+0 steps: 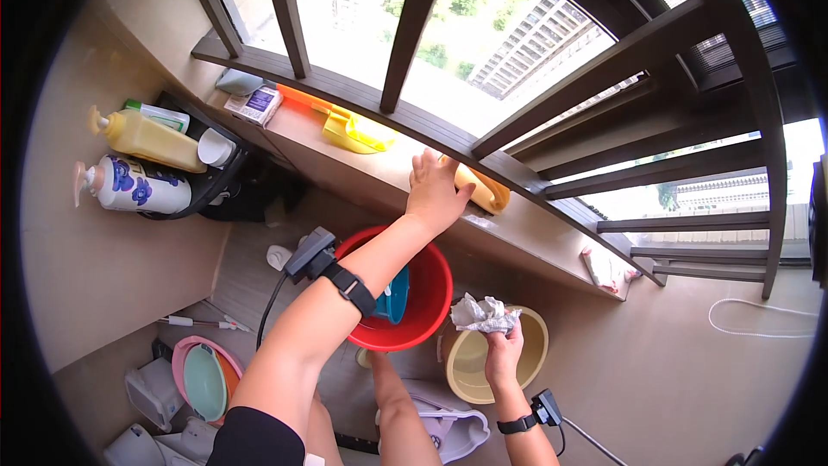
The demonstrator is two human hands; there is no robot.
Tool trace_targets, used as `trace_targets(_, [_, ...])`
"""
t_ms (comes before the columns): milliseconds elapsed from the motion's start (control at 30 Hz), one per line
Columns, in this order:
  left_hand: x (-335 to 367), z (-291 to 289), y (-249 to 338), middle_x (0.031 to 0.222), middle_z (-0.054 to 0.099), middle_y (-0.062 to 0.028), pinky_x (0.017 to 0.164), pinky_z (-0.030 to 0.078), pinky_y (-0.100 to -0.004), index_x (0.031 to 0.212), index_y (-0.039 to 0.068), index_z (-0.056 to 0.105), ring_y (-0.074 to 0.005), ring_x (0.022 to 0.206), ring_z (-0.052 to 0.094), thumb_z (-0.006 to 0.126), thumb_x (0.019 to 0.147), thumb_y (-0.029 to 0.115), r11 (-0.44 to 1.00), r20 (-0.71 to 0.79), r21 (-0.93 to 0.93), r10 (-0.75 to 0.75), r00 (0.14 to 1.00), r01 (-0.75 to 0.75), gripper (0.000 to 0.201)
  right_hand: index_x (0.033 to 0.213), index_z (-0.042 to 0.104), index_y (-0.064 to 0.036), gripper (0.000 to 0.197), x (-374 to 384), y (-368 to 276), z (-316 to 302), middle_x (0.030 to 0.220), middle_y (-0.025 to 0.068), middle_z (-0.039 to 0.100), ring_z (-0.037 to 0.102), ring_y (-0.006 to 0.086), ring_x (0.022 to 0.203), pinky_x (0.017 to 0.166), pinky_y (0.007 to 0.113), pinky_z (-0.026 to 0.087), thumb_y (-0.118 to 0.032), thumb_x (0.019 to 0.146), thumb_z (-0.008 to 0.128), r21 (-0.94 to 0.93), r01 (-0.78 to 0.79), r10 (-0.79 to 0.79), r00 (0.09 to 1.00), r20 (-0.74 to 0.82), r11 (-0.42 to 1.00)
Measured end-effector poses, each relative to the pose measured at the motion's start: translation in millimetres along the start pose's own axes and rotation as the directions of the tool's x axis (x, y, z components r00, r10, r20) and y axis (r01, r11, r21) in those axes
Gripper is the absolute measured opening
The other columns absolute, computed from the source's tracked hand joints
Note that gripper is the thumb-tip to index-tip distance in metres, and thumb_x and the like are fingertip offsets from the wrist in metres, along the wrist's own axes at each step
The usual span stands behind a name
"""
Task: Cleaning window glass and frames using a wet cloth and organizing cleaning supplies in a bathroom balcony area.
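On the window ledge [552, 246], my left hand [437, 190] reaches up against the bars. Its fingers and thumb are closed around the near end of a yellow-orange curved thing [490, 192], partly hidden by the hand; its kind is unclear. My right hand [504, 358] grips a crumpled grey-white cloth [485, 314] above the rim of a beige bucket [537, 361]. Beneath my left forearm stands a red bucket [438, 293] with a blue container [395, 300] inside. Farther left along the ledge lies a yellow plastic scoop-like piece [358, 133].
Dark window bars [405, 43] rise directly behind the ledge. A small box [255, 106] sits at its left end, and a crumpled packet [605, 267] at its right. Pump bottles [142, 183] crowd a wall rack. Basins [207, 380] are stacked lower left; a pale lilac plastic item [461, 431] lies near my legs.
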State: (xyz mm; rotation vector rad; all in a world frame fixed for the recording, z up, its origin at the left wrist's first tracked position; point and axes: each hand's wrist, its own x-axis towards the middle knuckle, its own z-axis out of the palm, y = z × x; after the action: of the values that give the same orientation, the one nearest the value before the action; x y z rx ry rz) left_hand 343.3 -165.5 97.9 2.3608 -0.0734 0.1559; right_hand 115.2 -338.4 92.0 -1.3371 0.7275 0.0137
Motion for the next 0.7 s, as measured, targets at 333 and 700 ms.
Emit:
trace_targets(333, [-32,-9,-21,0.085,0.055,-0.0080,0.074,0.041,-0.0364,0.084,0.008,0.048,-0.0300,0.082,0.049,0.056,0.069,-0.003,0.962,-0.190,-0.188,0.162,0.968,-0.198,0.020,0.114,0.051,-0.0015,0.036,77,-45,2,0.105,0.0049,0.058,0.057,0.0136,0.095,0.082,0.027,0.047,0.010,0.080,0.050,-0.139,0.383,-0.398,0.912,-0.103,0.913])
trace_targets(700, [27,-134,-151,0.121,0.045,-0.0178,0.101,0.027,-0.0437,0.092,0.009,0.054,-0.0346,0.115,0.038,0.060,0.073,0.008,0.941,-0.269,0.090,0.337,0.902,-0.325,0.020,0.113,0.053,-0.0014,0.034,149,-64,220,0.110,0.0064,0.055,0.054,0.0149,0.102,0.087,0.026,0.044,0.000,0.080,0.060,0.450,0.391,-0.359,0.920,-0.158,0.803])
